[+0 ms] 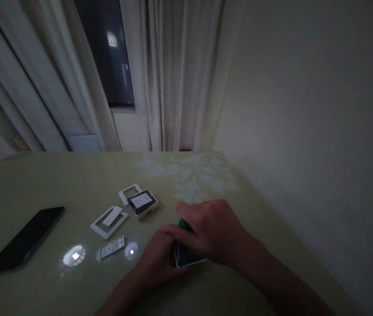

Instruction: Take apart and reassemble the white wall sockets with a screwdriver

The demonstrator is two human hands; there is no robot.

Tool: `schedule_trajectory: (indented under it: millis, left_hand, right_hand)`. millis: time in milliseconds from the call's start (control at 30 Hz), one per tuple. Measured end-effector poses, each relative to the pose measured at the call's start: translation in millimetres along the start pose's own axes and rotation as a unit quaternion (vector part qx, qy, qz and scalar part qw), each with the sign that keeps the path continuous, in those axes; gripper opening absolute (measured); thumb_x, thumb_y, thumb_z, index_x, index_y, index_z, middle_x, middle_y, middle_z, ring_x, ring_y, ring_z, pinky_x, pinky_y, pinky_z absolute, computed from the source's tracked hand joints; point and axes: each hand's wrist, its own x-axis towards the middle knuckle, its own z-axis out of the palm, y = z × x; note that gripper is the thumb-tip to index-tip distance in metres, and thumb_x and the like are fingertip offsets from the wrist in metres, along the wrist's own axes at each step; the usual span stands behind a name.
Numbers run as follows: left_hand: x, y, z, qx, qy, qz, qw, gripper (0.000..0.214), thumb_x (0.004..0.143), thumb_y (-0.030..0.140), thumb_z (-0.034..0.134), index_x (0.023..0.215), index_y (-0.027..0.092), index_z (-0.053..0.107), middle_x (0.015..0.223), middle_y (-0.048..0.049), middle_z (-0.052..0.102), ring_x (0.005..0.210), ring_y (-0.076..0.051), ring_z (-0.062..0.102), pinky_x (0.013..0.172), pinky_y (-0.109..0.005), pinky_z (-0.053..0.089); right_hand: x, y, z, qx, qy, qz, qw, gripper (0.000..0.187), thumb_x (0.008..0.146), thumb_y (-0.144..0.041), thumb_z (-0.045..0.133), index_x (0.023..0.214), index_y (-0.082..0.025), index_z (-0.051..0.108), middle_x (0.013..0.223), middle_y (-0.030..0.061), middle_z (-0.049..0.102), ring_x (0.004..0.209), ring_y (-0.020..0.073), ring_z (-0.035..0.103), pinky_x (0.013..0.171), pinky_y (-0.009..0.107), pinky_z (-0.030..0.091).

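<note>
My left hand [160,254] is closed around the side of a white-rimmed wall-socket box [186,256] with a dark inside, resting low on the table. Over that box my right hand [214,228] is closed in a fist around a green-handled tool [184,225], which looks like a screwdriver. Only a bit of the green handle shows; its tip is hidden by my fingers. Ahead and to the left sits a second socket box [143,203] with a white socket face in a dark body, partly over a white frame [125,195].
Left of my hands lie another white frame [99,228] with a white cover piece [112,216] on it, and a small white rectangular plate [112,247]. A black flat slab [24,241] lies farther left. A wall [321,153] borders the table's [84,184] right side.
</note>
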Motion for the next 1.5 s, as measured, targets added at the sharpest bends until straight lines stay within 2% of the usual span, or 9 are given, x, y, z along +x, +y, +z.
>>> schedule_trajectory:
  millis: [167,367,567,733,900,1033,1200,1367,1500]
  left_hand:
    - [3.0,6.1,-7.2,-0.017,0.011,0.002,1.000,0.057,0.076,0.038,0.087,0.128,0.030,0.066,0.132,-0.0061,0.073,0.122,-0.036,0.068,0.106,-0.048,0.056]
    - [5.2,6.9,-10.0,-0.021,0.008,0.008,1.000,0.074,0.074,0.037,0.089,0.140,0.027,0.059,0.139,-0.0099,0.070,0.126,-0.037,0.065,0.109,-0.050,0.053]
    - [5.0,3.6,-7.5,-0.019,0.008,0.013,1.000,0.076,0.073,0.035,0.090,0.141,0.024,0.058,0.139,-0.0112,0.069,0.126,-0.035,0.065,0.110,-0.050,0.052]
    - [6.0,3.5,-7.6,-0.021,0.011,0.016,1.000,0.078,0.072,0.039,0.091,0.141,0.025,0.058,0.140,-0.0120,0.069,0.128,-0.037,0.065,0.112,-0.053,0.052]
    - [6.4,3.0,-6.8,-0.017,0.018,0.021,0.999,0.073,0.074,0.038,0.090,0.139,0.027,0.060,0.140,-0.0103,0.070,0.130,-0.037,0.065,0.112,-0.050,0.052]
    - [7.2,6.1,-8.8,-0.017,0.015,0.020,1.000,0.074,0.074,0.041,0.090,0.141,0.027,0.061,0.140,-0.0119,0.070,0.129,-0.038,0.066,0.110,-0.052,0.053]
    - [8.0,6.6,-8.9,-0.023,0.021,0.021,0.999,0.064,0.075,0.042,0.087,0.133,0.025,0.066,0.133,-0.0114,0.074,0.123,-0.039,0.069,0.106,-0.051,0.055]
    - [7.7,3.1,-6.3,-0.020,0.020,0.014,0.999,0.075,0.069,0.037,0.091,0.138,0.027,0.063,0.137,-0.0105,0.073,0.124,-0.038,0.068,0.110,-0.052,0.053]
    - [7.0,4.7,-7.4,-0.024,0.019,0.022,0.999,0.057,0.076,0.038,0.087,0.129,0.029,0.067,0.136,-0.0080,0.074,0.127,-0.038,0.067,0.110,-0.052,0.054]
  right_hand:
    - [11.8,4.3,-23.5,0.105,-0.099,-0.139,0.980,0.012,0.106,-0.030,0.060,0.111,-0.019,0.062,0.106,0.0062,0.073,0.094,0.0197,0.066,0.082,0.029,0.046]
    - [16.4,-5.5,-39.6,-0.119,-0.114,0.016,0.986,0.040,0.108,-0.054,0.054,0.096,-0.019,0.069,0.079,0.0066,0.072,0.070,0.0220,0.064,0.064,0.030,0.035]
    - [14.7,-3.4,-50.0,-0.016,-0.159,-0.084,0.983,0.027,0.103,-0.024,0.058,0.128,-0.019,0.066,0.119,0.0106,0.077,0.104,0.0234,0.071,0.084,0.031,0.047]
    - [20.7,-8.7,-43.7,-0.194,-0.125,0.043,0.972,0.048,0.109,-0.059,0.050,0.112,-0.017,0.074,0.089,0.0140,0.079,0.082,0.0304,0.074,0.070,0.035,0.045]
    - [28.2,-20.4,-48.9,-0.105,-0.183,-0.128,0.969,0.034,0.107,-0.033,0.058,0.140,-0.024,0.061,0.121,0.0101,0.079,0.107,0.0267,0.074,0.079,0.033,0.048]
    - [30.3,-33.3,-51.2,-0.213,-0.157,-0.004,0.964,0.039,0.111,-0.049,0.046,0.121,-0.019,0.070,0.095,0.0138,0.081,0.084,0.0324,0.076,0.066,0.036,0.046]
    - [27.6,-43.9,-49.9,-0.197,-0.202,-0.067,0.957,0.028,0.105,-0.039,0.056,0.125,-0.022,0.067,0.104,0.0116,0.081,0.089,0.0290,0.077,0.068,0.034,0.048]
    - [29.6,-36.1,-44.3,-0.263,-0.132,0.050,0.954,0.048,0.112,-0.051,0.040,0.117,-0.015,0.072,0.092,0.0169,0.080,0.085,0.0340,0.077,0.067,0.038,0.051]
    - [25.3,-33.5,-41.9,-0.204,-0.154,-0.144,0.956,0.030,0.109,-0.033,0.052,0.133,-0.022,0.065,0.107,0.0118,0.079,0.097,0.0298,0.074,0.072,0.036,0.051]
